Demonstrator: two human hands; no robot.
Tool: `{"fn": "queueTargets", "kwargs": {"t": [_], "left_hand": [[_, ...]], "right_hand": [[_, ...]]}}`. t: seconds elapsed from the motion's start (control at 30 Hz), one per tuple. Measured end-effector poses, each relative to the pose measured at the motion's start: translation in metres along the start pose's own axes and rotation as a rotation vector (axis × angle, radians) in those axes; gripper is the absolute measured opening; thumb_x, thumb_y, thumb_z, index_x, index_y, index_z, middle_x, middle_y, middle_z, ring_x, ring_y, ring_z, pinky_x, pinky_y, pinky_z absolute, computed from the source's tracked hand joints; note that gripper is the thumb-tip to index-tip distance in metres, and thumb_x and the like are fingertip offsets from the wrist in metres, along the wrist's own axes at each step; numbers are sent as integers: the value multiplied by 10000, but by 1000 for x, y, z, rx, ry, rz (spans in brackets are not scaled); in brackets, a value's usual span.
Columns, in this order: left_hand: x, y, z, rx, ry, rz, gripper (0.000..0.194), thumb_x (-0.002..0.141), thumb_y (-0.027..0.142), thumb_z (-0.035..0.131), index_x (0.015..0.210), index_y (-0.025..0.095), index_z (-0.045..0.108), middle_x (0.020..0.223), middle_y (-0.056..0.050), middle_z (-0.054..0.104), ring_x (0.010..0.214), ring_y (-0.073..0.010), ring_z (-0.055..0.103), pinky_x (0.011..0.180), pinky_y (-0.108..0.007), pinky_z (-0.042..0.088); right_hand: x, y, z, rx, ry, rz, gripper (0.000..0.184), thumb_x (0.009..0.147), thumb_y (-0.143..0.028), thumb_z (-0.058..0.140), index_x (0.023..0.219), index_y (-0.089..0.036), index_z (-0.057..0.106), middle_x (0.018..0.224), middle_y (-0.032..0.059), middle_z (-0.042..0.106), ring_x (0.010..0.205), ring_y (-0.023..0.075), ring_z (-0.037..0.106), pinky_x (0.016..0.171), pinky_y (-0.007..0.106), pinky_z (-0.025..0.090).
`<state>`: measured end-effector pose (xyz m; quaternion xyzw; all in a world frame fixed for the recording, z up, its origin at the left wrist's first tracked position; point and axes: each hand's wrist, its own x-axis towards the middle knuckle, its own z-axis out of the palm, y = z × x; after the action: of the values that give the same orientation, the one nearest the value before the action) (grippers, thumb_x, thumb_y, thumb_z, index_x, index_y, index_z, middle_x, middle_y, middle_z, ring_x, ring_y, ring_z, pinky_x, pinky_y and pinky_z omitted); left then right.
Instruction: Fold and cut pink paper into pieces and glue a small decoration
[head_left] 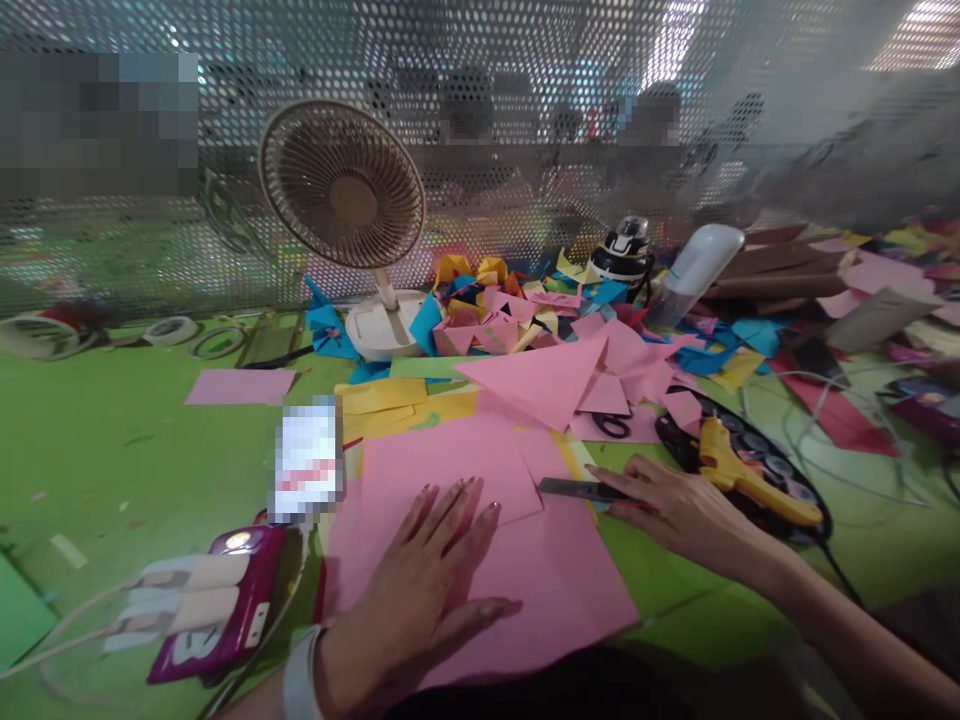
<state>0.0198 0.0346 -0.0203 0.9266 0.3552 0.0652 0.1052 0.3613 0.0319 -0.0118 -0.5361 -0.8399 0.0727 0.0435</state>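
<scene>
My left hand (427, 570) lies flat with spread fingers on a large pink paper sheet (570, 590), over a smaller pink piece (506, 470) on top of it. A slit or edge runs by the right side of that smaller piece. In my right hand (675, 505) is a dark utility knife (574, 488), its tip at the smaller piece's right edge. Reddish parts of its handle show under my fingers. Yellow paper (390, 395) lies beneath and behind the pink sheets.
A fan (345, 190) stands at the back left, by a pile of folded paper pieces (510, 315). To the right, a yellow glue gun (757, 480) rests on a black tray (814, 500). Left are a phone (306, 460) and a purple power strip (217, 610) with cables.
</scene>
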Motion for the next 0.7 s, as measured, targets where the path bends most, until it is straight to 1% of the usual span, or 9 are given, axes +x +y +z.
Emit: {"fn": "queueTargets", "kwargs": {"t": [0.13,0.33,0.43,0.6,0.7], "left_hand": [[0,0,0,5,-15,-7,766,850,658,390,1463,262,157,1537,-63,127,1394,-308,131,1117,-542,136],[1,1,0,-7,-4,0,757,851,655,393,1459,257,180,1534,-65,147,1392,-305,142,1122,-531,135],[1,1,-1,-2,-8,2,752,853,655,387,1458,254,187,1533,-69,152,1392,-304,147,1120,-532,138],[1,0,-2,12,-27,6,754,853,654,387,1460,263,171,1535,-69,135,1394,-307,133,1115,-548,131],[1,0,-1,14,-37,6,747,855,651,390,1460,272,169,1536,-70,125,1394,-314,128,1109,-558,130]], "right_hand": [[0,1,1,6,-8,-9,434,946,-420,386,1362,-306,422,933,40,586,686,167,621,586,297,504],[-1,3,0,36,35,-1,417,928,-404,427,1330,-305,472,892,34,611,673,161,618,561,268,495],[0,3,1,56,36,-33,419,921,-398,440,1330,-311,472,880,35,621,653,154,607,560,261,493],[1,1,3,48,3,-49,426,936,-397,408,1352,-309,439,929,49,618,693,162,610,591,271,493],[3,-2,3,40,1,-51,410,936,-416,408,1318,-283,475,947,60,617,772,181,618,629,278,497]]}}
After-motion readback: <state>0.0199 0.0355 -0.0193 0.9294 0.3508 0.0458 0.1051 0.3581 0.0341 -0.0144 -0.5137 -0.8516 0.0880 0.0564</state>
